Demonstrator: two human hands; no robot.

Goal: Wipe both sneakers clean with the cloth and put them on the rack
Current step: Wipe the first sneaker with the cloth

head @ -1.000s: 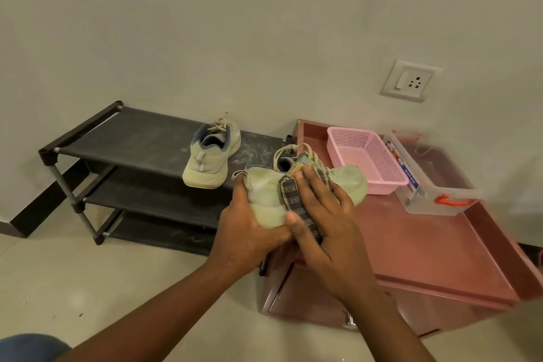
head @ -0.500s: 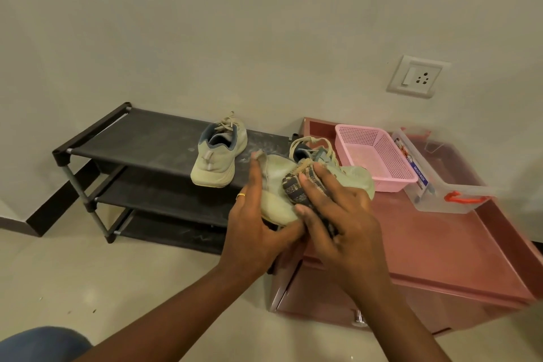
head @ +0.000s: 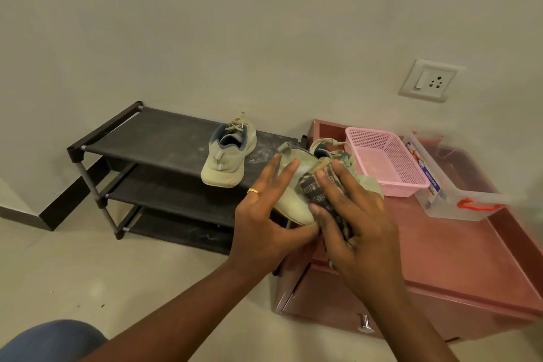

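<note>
Already one sneaker (head: 227, 156) atop rack (head: 152, 138)

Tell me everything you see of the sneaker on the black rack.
The sneaker is pale greenish-beige, fabric-looking, with a blue-grey lining, a heel pull tab, loose beige laces and a thick sole. It stands upright on the top shelf of the black rack, heel toward the camera, toe toward the wall. Only the shelf touches it.

There's a gold ring (head: 254, 191) on the left hand (head: 264, 229), both forearms (head: 188, 306) bare, blue denim knee (head: 53, 341) lower left.
</note>
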